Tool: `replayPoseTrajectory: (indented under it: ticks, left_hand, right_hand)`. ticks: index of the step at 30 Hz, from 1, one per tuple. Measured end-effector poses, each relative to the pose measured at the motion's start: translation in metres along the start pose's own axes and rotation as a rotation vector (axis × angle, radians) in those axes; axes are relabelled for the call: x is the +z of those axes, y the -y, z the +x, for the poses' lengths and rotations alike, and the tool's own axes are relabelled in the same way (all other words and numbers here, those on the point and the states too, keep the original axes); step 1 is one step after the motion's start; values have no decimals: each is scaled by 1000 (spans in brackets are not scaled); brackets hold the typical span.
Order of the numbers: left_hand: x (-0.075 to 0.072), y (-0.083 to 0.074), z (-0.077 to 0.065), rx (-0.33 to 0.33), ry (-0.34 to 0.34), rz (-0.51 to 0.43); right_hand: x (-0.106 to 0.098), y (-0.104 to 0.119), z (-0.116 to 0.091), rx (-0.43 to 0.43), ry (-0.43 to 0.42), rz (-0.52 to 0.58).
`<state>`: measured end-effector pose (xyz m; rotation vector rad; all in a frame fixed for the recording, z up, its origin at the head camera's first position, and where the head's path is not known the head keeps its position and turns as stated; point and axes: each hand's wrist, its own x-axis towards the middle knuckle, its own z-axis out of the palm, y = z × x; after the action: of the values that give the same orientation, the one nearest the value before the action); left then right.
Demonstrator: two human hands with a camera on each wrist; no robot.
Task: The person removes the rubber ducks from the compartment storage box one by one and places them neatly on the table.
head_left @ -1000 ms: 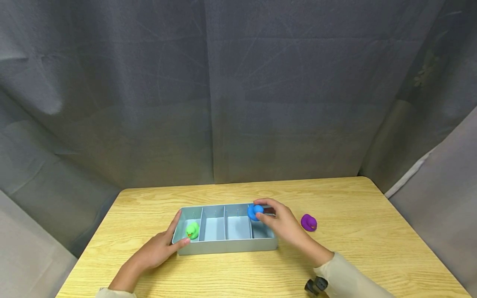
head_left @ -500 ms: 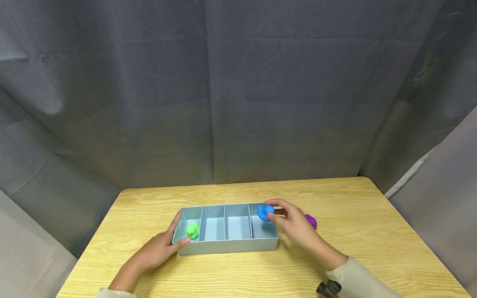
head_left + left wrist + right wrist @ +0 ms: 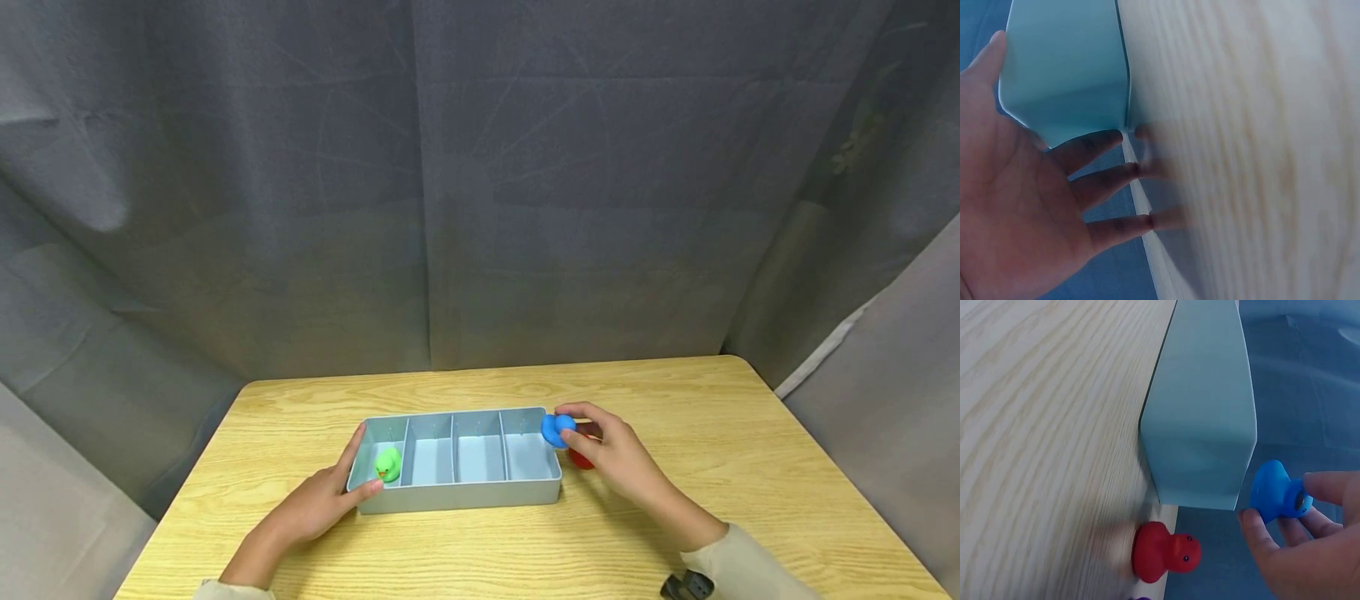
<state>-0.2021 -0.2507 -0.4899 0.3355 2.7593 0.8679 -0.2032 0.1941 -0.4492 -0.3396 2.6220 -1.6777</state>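
The grey-blue box (image 3: 461,498) has several compartments in a row. A green rubber duck (image 3: 387,464) sits in its leftmost one. My left hand (image 3: 318,500) rests at the box's left end, thumb on the front rim, fingers stretched along the side; in the left wrist view the fingers (image 3: 1104,187) are straight and spread, tips at the table. My right hand (image 3: 615,454) pinches a blue rubber duck (image 3: 557,431) in the air at the box's right end. A red rubber duck (image 3: 1159,551) stands on the table beside that end, partly hidden by the hand in the head view.
A wooden table (image 3: 480,554) bears the box. A sliver of something purple (image 3: 1142,599) shows at the bottom of the right wrist view. Grey curtains (image 3: 450,208) hang behind the table and at its sides.
My right hand has moved right with the blue duck, from above the rightmost compartments to the box's right end. It now covers the purple duck, and the red duck shows. The left hand stays.
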Motion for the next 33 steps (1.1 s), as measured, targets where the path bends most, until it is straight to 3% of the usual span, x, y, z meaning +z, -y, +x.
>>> replayPoseTrajectory:
  ticks: [13,23,33]
  left_hand:
    - [0,-3,-1,8,0,-10]
    - [0,-1,0,3,2,-3]
    - [0,-1,0,-10,6,-8]
  right_hand:
    - [-23,-10,-8,-25,-8,-54]
    - [-41,-20,-14,-9,-13,-33]
    - [-57,-31,-20,-13,-54,-107]
